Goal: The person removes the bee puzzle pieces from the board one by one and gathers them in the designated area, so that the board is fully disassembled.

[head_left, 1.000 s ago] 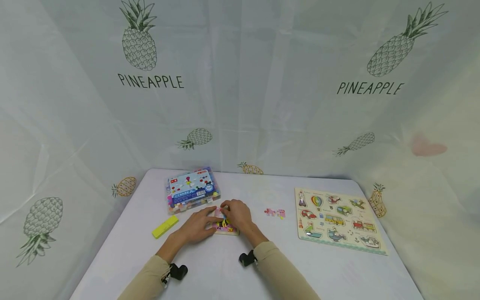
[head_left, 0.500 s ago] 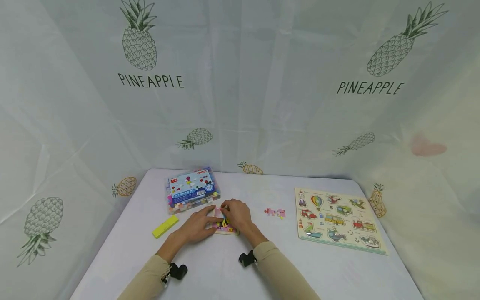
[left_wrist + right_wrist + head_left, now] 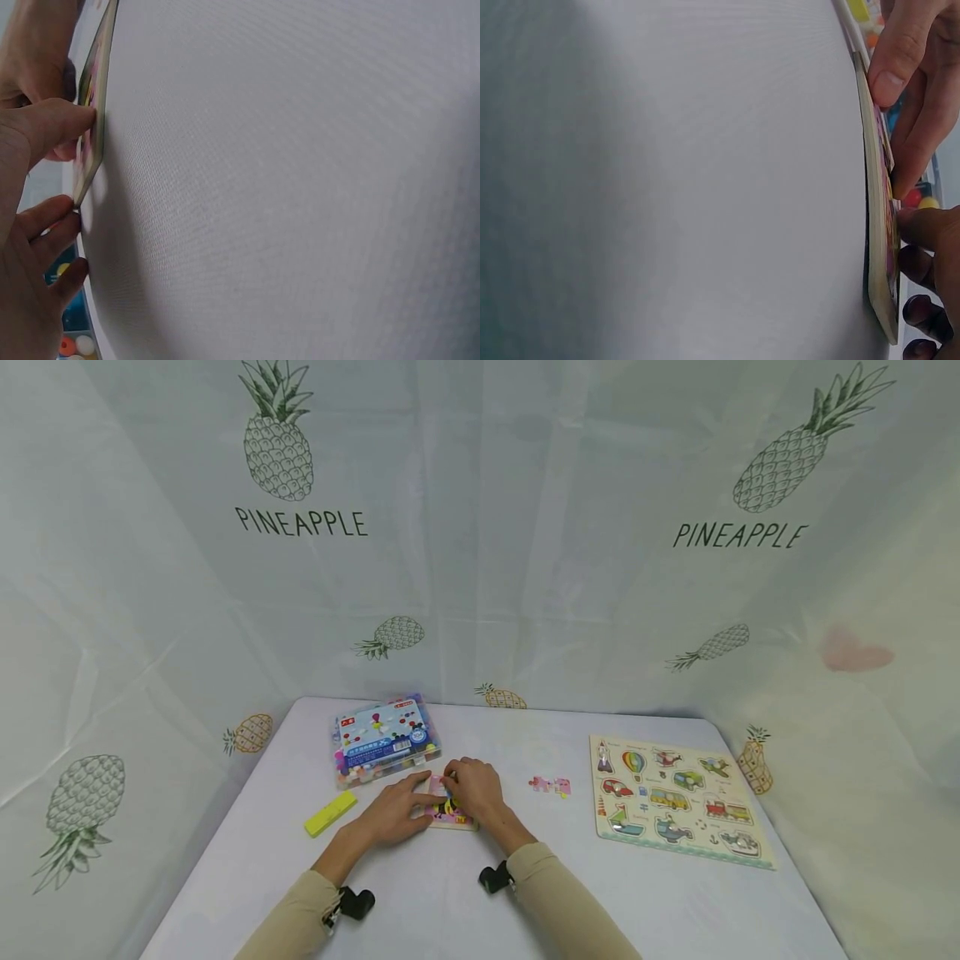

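A small jigsaw puzzle board (image 3: 454, 823), pink with a yellow-and-black bee picture, lies between both hands. My left hand (image 3: 393, 812) rests on its left side, with thumb and fingers fairly straight. The left wrist view shows that thumb on the face of the board (image 3: 99, 124) and fingertips by its corner. At the upper right part, my right hand (image 3: 476, 787) has curled fingers and seems to pinch a puzzle piece, mostly hidden beneath them. In the right wrist view, its thumb touches the surface of the board (image 3: 877, 247).
Loose pink puzzle pieces (image 3: 551, 786) lie to the right. Beyond them is a wooden vehicle puzzle board (image 3: 678, 802). A clear box of colourful balls (image 3: 386, 737) stands at the back left, with a yellow block (image 3: 331, 813) in front. A white patterned curtain (image 3: 487, 568) surrounds the table.
Only a very slight shift of the right hand's fingers shows on the board. Left hand, board and loose pieces stay in place.
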`<state>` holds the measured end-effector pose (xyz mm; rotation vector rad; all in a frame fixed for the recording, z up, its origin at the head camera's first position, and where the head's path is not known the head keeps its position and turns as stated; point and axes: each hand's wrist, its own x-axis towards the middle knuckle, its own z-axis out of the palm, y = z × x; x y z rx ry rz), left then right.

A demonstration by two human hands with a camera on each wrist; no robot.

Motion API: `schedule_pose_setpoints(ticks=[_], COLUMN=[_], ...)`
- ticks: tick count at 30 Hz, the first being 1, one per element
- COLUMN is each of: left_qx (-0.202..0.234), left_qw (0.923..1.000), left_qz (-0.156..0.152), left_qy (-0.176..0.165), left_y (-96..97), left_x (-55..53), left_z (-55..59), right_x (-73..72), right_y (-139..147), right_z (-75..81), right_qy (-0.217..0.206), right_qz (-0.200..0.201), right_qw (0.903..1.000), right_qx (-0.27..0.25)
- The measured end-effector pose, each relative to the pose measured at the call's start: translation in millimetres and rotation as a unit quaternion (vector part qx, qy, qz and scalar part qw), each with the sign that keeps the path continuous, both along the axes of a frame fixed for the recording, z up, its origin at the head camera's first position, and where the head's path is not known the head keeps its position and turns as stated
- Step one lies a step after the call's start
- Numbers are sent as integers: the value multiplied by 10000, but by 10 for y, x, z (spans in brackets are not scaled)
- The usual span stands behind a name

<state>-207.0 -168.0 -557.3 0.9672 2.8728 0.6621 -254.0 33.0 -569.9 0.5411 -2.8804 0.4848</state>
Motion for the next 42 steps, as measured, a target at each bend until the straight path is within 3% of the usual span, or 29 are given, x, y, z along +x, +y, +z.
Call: schedule_pose_setpoints(ticks=[11,19,31,42], left_qx=[-7,-3,-52,-102], left_qw=[10000,10000,9998,9998], left_qz=[-14,8,138,130], left_qy=[31,21,-155,-120], left_y=[0,-5,-20,-3], left_x=[-7,-10,6,-1], left_z=[-50,-41,-33,-23], right_x=[31,86,94,78], right_y=[29,81,139,198], right_z=[6,54,67,40], right_qy=[-300,-554,-1608,-2032], right_qz=[-21,292,686,802], right_qw=[9994,9961,9715,9564], right_qx=[-143,-626,-1600,-1937])
